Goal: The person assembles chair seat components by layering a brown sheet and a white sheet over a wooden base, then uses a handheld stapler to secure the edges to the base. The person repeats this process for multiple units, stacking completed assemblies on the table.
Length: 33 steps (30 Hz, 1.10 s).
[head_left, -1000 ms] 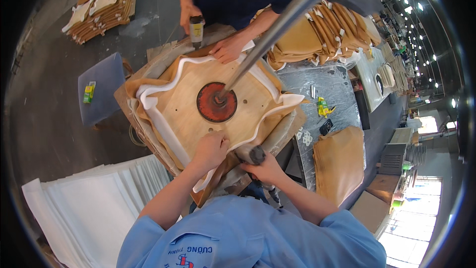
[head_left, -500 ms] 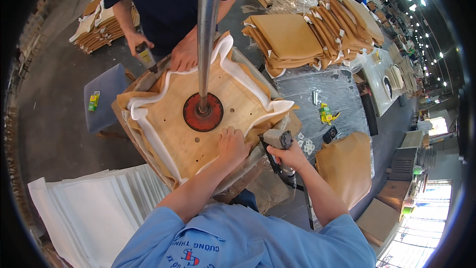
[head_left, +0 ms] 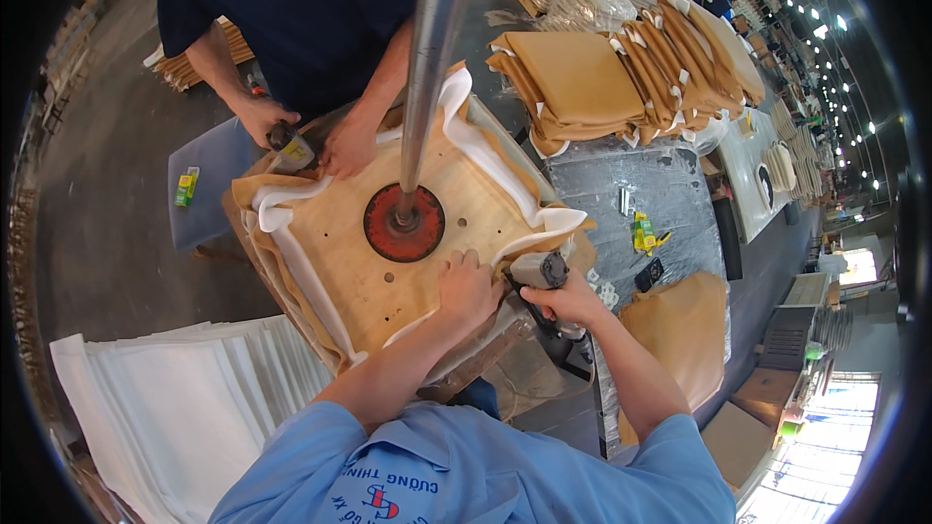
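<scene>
Square plywood seat board (head_left: 388,262) is lying under the flat, unclenched left hand (head_left: 466,288); beside it, the right hand (head_left: 573,303) is gripping a grey staple gun (head_left: 540,272).

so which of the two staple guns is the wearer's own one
The grey staple gun at the seat board's near right edge, gripped in the right hand. The other gun, dark, is at the far left corner in the co-worker's hand.

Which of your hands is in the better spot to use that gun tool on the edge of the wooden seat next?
Probably the right hand: it grips the staple gun at the seat board's edge, while the left hand presses flat on the board.
</scene>
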Available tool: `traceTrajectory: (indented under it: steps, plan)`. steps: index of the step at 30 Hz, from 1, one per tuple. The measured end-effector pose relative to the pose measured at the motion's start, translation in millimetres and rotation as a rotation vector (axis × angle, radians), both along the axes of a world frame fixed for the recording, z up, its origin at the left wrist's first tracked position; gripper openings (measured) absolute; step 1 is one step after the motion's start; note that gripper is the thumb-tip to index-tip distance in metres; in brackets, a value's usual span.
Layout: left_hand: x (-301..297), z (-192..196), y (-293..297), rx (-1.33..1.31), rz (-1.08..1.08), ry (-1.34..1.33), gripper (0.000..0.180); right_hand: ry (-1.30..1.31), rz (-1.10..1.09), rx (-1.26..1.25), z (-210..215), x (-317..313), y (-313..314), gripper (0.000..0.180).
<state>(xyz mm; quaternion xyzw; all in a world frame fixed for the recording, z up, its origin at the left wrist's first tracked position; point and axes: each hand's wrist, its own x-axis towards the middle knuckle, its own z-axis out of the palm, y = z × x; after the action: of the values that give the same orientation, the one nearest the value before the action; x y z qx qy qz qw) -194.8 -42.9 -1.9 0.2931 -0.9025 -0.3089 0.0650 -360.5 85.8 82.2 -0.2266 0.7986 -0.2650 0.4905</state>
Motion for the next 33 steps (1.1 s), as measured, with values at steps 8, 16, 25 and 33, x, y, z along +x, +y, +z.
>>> traceTrajectory:
  steps: [8,16,25,33]
  plan:
    - [3,-17,3,0.033,0.087,0.188,0.023,0.003,0.034,0.019,9,-1,-18,0.029]
    - [0,-25,3,0.055,0.14,0.227,0.019,0.024,0.114,0.061,11,-5,-30,0.029]
    - [5,-26,-2,0.05,0.112,0.212,0.015,0.223,0.14,0.093,0,7,-44,0.042]
    - [15,-19,-4,0.05,0.08,0.221,0.017,0.063,0.108,0.144,6,-2,-40,0.038]
